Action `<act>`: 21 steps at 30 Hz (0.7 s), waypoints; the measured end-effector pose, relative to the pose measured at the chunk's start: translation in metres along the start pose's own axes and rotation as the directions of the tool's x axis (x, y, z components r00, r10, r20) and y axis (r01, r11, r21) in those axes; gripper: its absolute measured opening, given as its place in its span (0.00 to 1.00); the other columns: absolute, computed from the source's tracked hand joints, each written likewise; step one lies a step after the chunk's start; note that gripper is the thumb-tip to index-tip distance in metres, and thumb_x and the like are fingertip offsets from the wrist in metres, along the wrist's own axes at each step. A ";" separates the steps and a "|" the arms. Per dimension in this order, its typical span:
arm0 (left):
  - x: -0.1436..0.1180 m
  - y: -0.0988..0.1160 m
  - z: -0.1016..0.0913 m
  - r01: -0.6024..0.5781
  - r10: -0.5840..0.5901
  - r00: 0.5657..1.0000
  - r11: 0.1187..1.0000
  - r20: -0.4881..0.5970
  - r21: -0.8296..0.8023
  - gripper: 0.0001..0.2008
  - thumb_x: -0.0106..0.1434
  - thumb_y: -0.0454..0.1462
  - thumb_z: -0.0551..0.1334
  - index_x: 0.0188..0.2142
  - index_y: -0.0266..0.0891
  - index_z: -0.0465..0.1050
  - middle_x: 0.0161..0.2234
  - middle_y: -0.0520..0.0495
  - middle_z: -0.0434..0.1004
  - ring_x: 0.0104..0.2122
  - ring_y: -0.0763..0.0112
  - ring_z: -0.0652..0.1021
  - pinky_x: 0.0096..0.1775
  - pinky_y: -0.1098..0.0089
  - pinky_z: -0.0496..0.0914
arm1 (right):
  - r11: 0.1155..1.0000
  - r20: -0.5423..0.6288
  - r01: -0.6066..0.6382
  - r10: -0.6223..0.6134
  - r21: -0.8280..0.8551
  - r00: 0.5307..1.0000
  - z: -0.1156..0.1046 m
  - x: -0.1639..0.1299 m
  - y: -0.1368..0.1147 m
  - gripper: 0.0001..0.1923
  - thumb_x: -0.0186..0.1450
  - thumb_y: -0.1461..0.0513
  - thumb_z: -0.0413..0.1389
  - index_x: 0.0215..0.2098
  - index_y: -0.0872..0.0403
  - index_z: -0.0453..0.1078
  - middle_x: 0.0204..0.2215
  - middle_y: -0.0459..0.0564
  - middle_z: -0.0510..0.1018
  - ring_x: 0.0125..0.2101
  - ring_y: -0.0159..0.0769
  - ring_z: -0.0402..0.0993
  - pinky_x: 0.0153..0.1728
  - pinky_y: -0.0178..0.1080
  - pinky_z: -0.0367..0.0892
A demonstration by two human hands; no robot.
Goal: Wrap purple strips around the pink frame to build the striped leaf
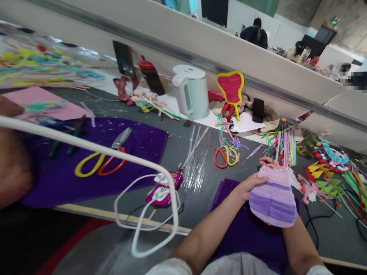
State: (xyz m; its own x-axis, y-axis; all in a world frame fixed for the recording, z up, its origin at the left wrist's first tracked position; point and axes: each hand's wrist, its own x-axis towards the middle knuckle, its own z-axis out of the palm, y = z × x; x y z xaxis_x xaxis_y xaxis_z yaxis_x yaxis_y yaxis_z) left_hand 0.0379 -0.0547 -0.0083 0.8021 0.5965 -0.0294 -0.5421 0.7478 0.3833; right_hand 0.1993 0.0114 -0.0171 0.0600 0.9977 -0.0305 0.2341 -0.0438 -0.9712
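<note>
A fan-shaped panel of fuzzy pipe cleaners (272, 198), banded in pink, lilac and purple, is held up over a folded purple cloth (229, 225). My left hand (251, 185) grips its left edge, thumb on the front face. Behind the panel is my right hand (266, 160), mostly hidden; its fingertips show above the upper left edge and its forearm comes up from below. Just beyond stands a bunch of coloured pipe cleaners (282, 147). Red-and-yellow-handled scissors (225, 152) lie to the left, beside thin silvery wires (197, 164).
A white cable (114, 149) loops across the foreground to a magenta power strip (168, 187). Left, another person's arm (14, 168) is near a purple cloth (143, 133) with larger scissors (106, 160). A kettle (197, 91) stands at the back; a pink glue gun (306, 191) lies right.
</note>
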 end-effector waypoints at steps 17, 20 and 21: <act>0.003 0.020 0.002 -0.019 0.010 0.999 0.982 -0.049 -0.187 0.24 0.62 0.50 0.58 0.49 0.36 0.73 0.45 0.40 0.79 0.49 0.55 0.76 0.55 0.57 0.64 | 0.301 0.583 0.627 -0.231 -0.718 0.779 0.012 0.073 -0.010 0.10 0.66 0.68 0.48 0.35 0.55 0.71 0.36 0.55 0.74 0.40 0.38 0.66 0.37 0.36 0.60; 0.005 0.023 -0.002 -0.076 0.054 0.990 0.983 -0.132 -0.168 0.19 0.62 0.44 0.61 0.50 0.37 0.72 0.45 0.41 0.79 0.48 0.57 0.77 0.53 0.58 0.65 | 0.203 0.594 0.634 -0.229 -0.746 0.772 0.005 0.071 -0.013 0.09 0.66 0.68 0.47 0.37 0.55 0.69 0.37 0.56 0.74 0.39 0.39 0.67 0.35 0.36 0.60; 0.005 0.023 -0.004 -0.068 0.042 0.985 0.986 -0.167 -0.153 0.19 0.61 0.42 0.61 0.49 0.36 0.72 0.43 0.40 0.80 0.47 0.57 0.78 0.53 0.59 0.66 | 0.196 0.570 0.615 -0.242 -0.764 0.785 0.002 0.070 -0.014 0.09 0.66 0.67 0.47 0.37 0.56 0.69 0.37 0.56 0.74 0.38 0.39 0.67 0.35 0.36 0.60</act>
State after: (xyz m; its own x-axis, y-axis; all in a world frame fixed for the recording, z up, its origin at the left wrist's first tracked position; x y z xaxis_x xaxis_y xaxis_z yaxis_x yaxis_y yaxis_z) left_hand 0.0284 -0.0331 -0.0029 0.7254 0.6677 -0.1673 -0.6272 0.7413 0.2388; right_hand 0.1982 0.0816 -0.0059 -0.5631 0.8228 0.0767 0.8237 0.5663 -0.0287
